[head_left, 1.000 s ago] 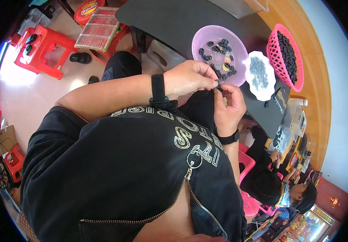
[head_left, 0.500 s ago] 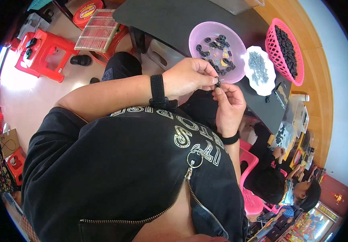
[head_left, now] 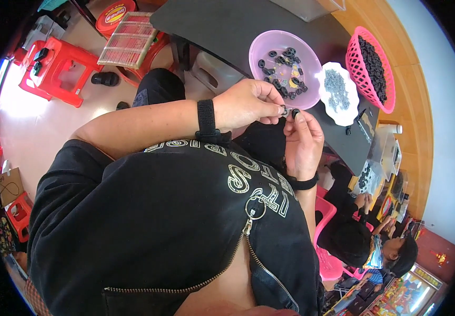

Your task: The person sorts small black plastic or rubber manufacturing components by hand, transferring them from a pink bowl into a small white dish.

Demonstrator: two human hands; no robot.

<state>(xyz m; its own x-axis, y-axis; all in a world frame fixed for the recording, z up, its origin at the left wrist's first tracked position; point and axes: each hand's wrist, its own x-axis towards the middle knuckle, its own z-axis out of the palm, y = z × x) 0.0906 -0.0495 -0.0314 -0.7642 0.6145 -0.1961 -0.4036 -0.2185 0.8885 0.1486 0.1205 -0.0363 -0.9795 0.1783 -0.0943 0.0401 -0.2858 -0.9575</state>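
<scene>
Close together in front of my chest, my two hands each pinch a small part. My left hand (head_left: 249,105) has thumb and forefinger closed on a small dark piece (head_left: 284,110) with a pale, shiny bit beside it. In my right hand (head_left: 305,143), thumb and finger grip a small black ring-like part (head_left: 295,112). A narrow gap with a light glint lies between the two parts. Just beyond my hands, a pale purple basin (head_left: 312,58) holds several black ring-like parts. Next to it, a white scalloped dish (head_left: 352,108) contains many small shiny metal pieces.
A pink lattice basket (head_left: 352,58) full of black parts stands at the right of the dark table (head_left: 206,26). Red stools (head_left: 61,68) are on the floor at left. A person in black (head_left: 346,231) sits at the right with hands over parts.
My hands have drawn slightly apart. The black part in my right hand now stands separate from the piece in my left, where before the fingertips met on one spot.
</scene>
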